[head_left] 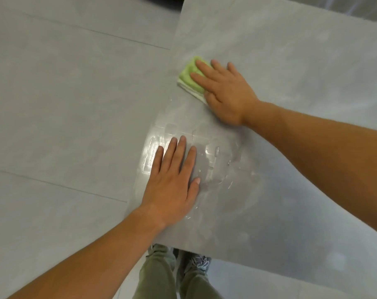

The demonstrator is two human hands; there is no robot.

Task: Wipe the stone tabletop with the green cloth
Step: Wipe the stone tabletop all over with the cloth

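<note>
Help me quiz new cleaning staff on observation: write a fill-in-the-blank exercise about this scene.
1. The right hand presses flat on the cloth, whose colour is ____.
2. The left hand lies flat on the stone tabletop, holding ____.
3. The wet patch shines nearest the ____ hand.
Missing words: green; nothing; left.

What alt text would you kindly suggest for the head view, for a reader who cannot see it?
A person's right hand presses a folded green cloth on a grey stone tabletop. The left hand rests flat beside a wet patch nearer the person.
</note>
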